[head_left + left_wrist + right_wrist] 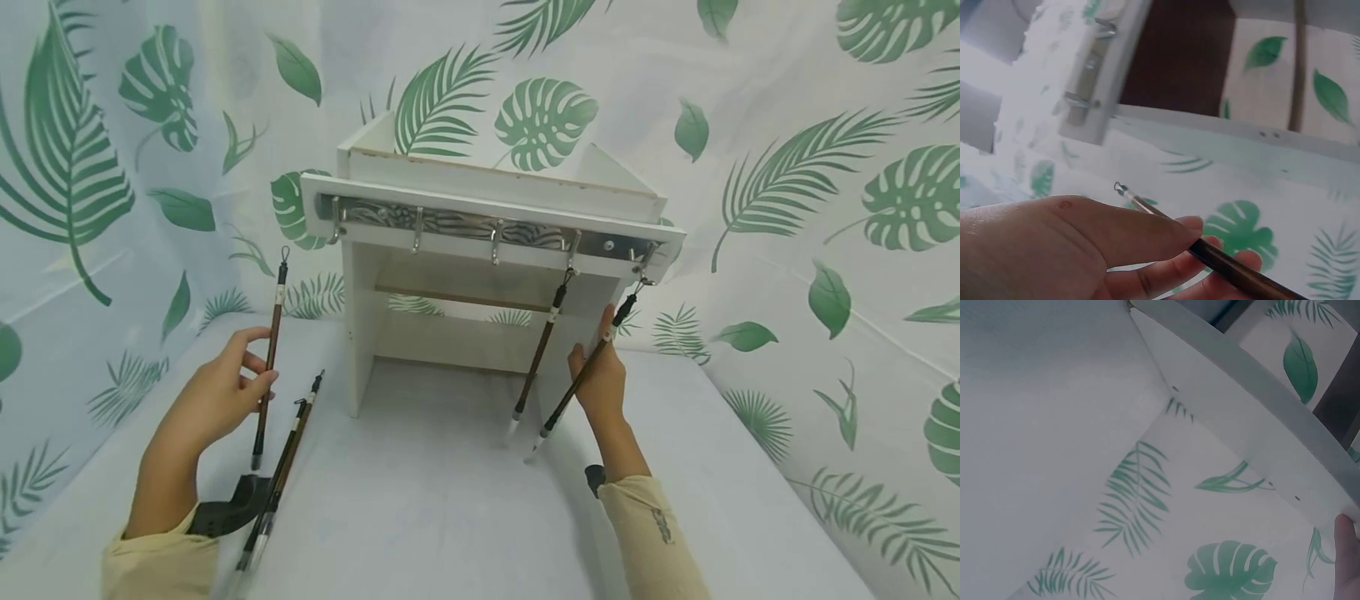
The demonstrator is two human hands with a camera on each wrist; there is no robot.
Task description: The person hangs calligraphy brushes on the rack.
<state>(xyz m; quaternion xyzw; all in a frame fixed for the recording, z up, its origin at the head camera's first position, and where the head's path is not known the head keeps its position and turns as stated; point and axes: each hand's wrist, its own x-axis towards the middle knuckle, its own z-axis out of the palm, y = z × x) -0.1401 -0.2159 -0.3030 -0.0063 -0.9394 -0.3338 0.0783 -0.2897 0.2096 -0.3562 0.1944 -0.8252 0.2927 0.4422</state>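
Observation:
My left hand (217,396) pinches a calligraphy brush (273,342) between thumb and fingers, loop end up and capped tip down. In the left wrist view the brush (1229,265) runs under the thumb, its loop toward the hook rail (1088,75). On the hook rail (457,227) of a white shelf unit hang two brushes: one on the fourth hook (537,354), one on the end hook (588,375). Behind the end brush, my right hand (602,383) rests by the unit's right side panel. One fingertip (1345,544) shows at that panel's edge in the right wrist view.
Several more brushes (281,467) lie on the white tabletop (442,500) beside my left forearm. A black wrist strap (228,508) sits close to them. The white unit (360,333) stands toward the back, before a leaf-printed backdrop (750,192).

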